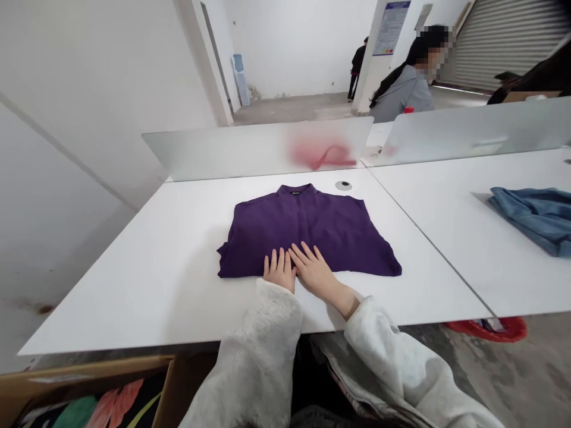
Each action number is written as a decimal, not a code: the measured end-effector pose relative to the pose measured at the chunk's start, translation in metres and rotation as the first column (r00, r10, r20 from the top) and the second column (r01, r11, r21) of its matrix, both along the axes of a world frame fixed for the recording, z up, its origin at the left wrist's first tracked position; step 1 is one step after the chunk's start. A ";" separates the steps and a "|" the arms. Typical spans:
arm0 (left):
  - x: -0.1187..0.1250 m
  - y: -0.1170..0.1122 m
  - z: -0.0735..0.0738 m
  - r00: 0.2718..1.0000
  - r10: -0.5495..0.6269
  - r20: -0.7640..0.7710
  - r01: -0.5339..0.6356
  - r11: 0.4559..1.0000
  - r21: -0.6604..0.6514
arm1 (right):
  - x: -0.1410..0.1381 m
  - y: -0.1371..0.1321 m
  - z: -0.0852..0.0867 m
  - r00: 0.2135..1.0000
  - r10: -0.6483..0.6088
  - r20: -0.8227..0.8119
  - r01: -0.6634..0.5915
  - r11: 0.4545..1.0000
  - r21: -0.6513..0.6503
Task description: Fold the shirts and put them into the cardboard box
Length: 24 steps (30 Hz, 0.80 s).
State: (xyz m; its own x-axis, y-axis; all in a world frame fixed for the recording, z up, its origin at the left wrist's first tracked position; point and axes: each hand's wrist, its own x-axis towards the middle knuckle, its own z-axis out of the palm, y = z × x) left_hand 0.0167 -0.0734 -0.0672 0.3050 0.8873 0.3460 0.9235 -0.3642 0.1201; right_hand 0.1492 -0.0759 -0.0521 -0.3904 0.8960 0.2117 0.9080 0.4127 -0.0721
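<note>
On laminate (134, 297), left hand (280, 268) and right hand (314, 272) press folded purple shirt (307, 229).

The folded shirt (307, 229) is solid deep purple, on a plain white tabletop (147, 297). A denim garment (530, 217) past the right edge is faded blue; the person's fleecy sleeves (263, 356) are mottled off-white.

The left hand (280, 269) and right hand (316, 272) lie flat and open, palms down, just beside each other at lower centre of the frame, the right slanting inward; pale fuzzy sleeves (256, 362) cover both forearms.
</note>
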 end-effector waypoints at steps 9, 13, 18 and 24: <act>-0.020 0.010 -0.004 0.998 0.006 0.067 -0.002 0.998 -0.058 | 0.020 0.000 -0.007 1.000 -0.019 0.024 0.019 0.999 0.028; -0.044 0.021 0.004 0.986 0.162 0.033 -0.153 0.968 -0.197 | 0.054 -0.006 -0.005 0.991 -0.130 0.026 0.129 0.991 0.021; -0.100 0.032 0.010 0.931 0.362 -0.034 -0.350 0.868 -0.353 | 0.113 -0.017 -0.017 0.966 -0.259 0.002 0.259 0.966 0.020; -0.125 0.030 0.011 0.921 0.379 -0.085 -0.380 0.835 -0.397 | 0.154 -0.029 -0.029 0.940 -0.339 -0.045 0.339 0.941 -0.006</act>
